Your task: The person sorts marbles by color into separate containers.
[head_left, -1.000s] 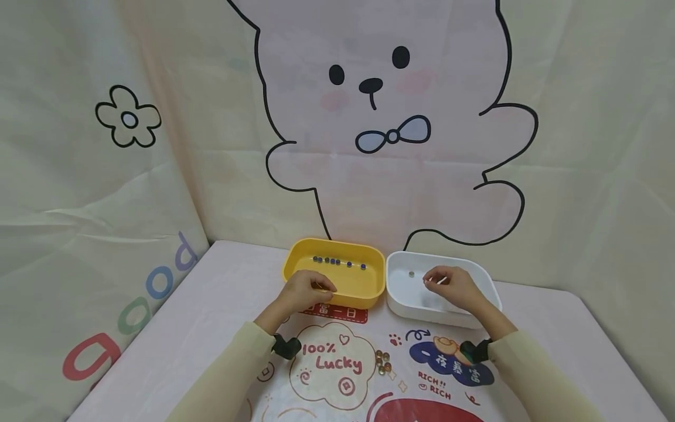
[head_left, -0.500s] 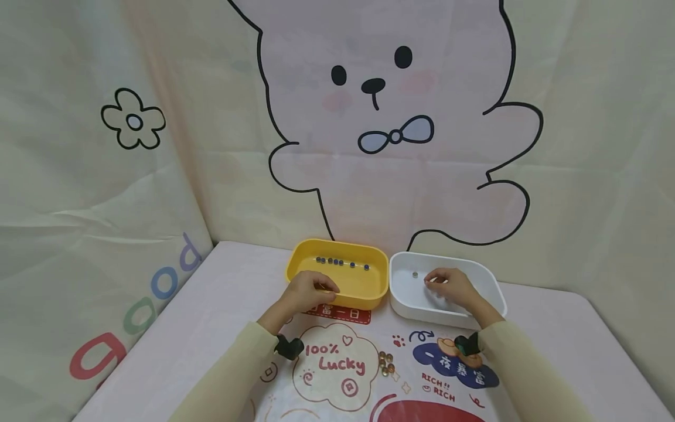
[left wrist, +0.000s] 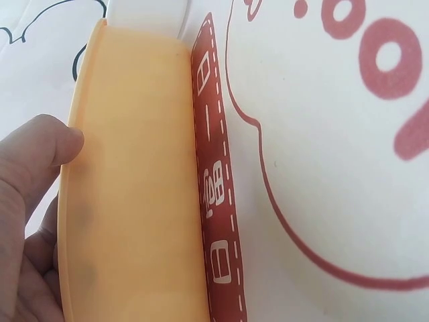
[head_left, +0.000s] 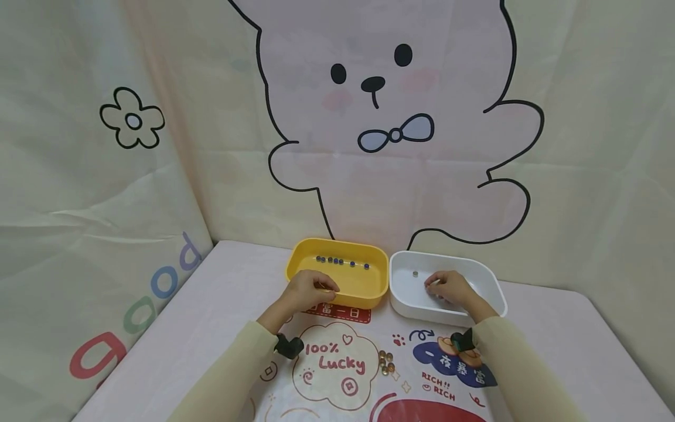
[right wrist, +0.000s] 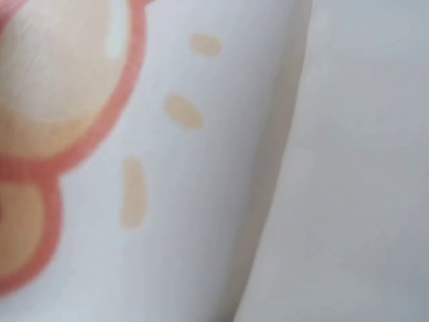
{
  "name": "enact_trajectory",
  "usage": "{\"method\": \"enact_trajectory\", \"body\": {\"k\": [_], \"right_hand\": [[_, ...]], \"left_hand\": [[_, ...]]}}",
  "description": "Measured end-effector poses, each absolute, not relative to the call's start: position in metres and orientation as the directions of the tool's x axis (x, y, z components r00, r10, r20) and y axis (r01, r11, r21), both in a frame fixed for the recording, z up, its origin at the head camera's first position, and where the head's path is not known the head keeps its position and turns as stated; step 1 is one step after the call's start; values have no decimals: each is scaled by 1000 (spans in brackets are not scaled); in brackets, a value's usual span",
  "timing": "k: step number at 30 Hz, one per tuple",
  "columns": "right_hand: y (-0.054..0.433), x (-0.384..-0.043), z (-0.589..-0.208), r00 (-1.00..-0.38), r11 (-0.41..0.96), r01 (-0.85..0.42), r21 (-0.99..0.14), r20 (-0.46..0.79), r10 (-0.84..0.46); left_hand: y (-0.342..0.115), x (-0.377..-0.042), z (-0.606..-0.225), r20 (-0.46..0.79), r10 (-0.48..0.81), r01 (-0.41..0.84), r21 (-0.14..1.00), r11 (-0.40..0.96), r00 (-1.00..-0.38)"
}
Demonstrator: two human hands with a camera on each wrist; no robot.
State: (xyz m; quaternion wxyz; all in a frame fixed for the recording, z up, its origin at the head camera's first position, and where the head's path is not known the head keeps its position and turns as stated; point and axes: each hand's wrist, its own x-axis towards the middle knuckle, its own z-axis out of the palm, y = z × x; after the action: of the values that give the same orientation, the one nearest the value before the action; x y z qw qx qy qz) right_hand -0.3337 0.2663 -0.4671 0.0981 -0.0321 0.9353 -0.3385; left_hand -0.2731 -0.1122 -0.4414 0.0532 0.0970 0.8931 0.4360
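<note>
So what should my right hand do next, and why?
Probably lower your right hand slightly and relax it: it reaches over the white tray, near a small bead, so anything pinched could be set down there, though I can't see whether it holds something.

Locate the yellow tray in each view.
Head: the yellow tray sits just below centre, left of the white tray.
Left wrist: its outer wall stands left of centre, gripped by the left hand.
Right wrist: not in it.
Shared landmark, head and left wrist: the red printed banner.
</note>
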Motion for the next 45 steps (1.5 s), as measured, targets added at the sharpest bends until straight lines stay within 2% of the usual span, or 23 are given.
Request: {"method": "enact_trajectory", "body": {"k": [15,25,45], "right_hand": [[265,-332,-469,-983,771,-33,-636,-119,-140],[265,-327,-453,-975,714,104,-692,-212,-63],[258,-287,-421,-979,731,-50,-681,-113,-172]], "left_hand": [[-111,-274,-443,-9,212,123,787,604,-977],[-113,-272,-441,-13,218,123,793,597,-976],[-114,-275,-444,12,229,151,787,599,-973]]}}
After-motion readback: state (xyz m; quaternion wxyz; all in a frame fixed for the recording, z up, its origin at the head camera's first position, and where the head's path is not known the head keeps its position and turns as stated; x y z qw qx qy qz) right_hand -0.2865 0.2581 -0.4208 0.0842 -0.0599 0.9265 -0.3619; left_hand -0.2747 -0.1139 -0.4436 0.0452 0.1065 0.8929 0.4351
